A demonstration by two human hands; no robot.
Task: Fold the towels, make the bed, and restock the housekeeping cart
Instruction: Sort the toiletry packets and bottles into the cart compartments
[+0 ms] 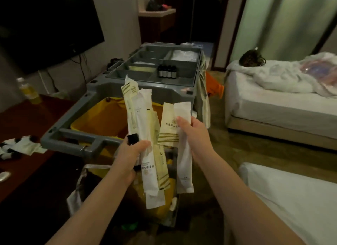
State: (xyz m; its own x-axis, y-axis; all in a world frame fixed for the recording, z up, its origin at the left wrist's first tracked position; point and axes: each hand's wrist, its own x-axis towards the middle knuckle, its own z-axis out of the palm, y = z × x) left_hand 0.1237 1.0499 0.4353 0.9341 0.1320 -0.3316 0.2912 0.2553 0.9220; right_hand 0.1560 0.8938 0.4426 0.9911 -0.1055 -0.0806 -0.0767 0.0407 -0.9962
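L hand point(130, 154) grips sachet bundle point(144, 120), unclear black obj point(132, 139), R hand point(194, 133) pinches 2 sachets point(168, 133)

A line of dark Chinese characters under a round emblem stands on the cream sachet point(168, 128) in the right hand point(193, 133), too blurred to read. The white packet point(146, 167) in the left hand point(131, 153) bears similar characters, equally illegible.
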